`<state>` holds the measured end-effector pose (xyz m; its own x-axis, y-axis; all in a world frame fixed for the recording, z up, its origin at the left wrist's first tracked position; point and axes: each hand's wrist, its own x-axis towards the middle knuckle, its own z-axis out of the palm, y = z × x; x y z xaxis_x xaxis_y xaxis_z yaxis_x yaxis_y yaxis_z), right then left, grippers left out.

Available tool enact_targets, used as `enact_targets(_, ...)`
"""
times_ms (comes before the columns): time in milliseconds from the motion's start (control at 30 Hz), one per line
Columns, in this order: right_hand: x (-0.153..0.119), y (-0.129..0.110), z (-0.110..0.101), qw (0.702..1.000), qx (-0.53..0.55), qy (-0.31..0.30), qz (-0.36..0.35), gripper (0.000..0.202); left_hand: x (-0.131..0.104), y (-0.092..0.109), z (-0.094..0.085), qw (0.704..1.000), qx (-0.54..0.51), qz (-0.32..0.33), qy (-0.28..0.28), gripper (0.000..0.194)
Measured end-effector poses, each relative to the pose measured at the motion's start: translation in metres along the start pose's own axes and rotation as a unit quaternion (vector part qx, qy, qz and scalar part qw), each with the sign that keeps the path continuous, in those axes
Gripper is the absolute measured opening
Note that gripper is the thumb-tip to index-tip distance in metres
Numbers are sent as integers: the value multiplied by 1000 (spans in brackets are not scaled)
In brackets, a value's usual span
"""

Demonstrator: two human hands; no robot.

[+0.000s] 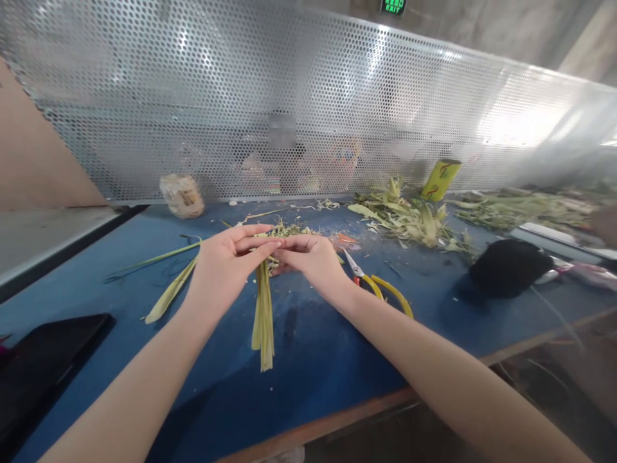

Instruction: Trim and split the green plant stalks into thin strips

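Observation:
Both of my hands meet at the middle of the blue table. My left hand (226, 257) is closed, its thumb and fingers pinching the top of a bundle of pale-green husk strips (263, 321). The strips hang down below my fingers and look like corn husk. My right hand (313, 257) grips the same bundle from the other side, its fingertips touching those of my left. Exactly how the bundle is fastened is hidden by the fingers. Scissors (376, 283) with yellow handles lie just right of my right hand. A single husk strip (173, 289) lies left of my left wrist.
Small plant scraps (294, 229) lie behind my hands. A husk pile (409, 215) sits back right, near a yellow-green can (441, 180). There is a black rounded object (511, 267) at right, a wrapped bundle (182, 195) back left, and a dark tablet-like slab (53, 366) front left. A perforated metal screen (318, 96) borders the table.

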<state>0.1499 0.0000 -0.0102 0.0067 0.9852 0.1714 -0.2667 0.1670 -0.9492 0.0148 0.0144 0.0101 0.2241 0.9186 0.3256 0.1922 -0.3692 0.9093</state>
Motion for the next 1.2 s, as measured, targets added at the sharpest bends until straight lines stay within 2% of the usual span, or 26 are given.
enact_targets(233,-1,1,-4,999,43,-6,4,22,0,3,-1,1000,-8,-26,-12,58)
enact_targets(333,-2,3,-5,999,54,-1,4,20,-2,9,-2,999,-8,-41,-23,58)
enact_targets(433,-2,4,-7,999,47,3,4,17,-3,11,-2,998,9,-27,-54,57)
enact_targets(600,-3,6,-9,999,42,15,12,17,-2,2,-2,998,12,4,-65,72)
enact_targets(867,-5,0,-17,999,-16,7,-41,11,-2,3,-3,998,-5,-42,-54,70)
enact_targets(1200,-3,-1,-21,998,11,13,-64,13,-3,6,-2,996,-47,-45,-65,71)
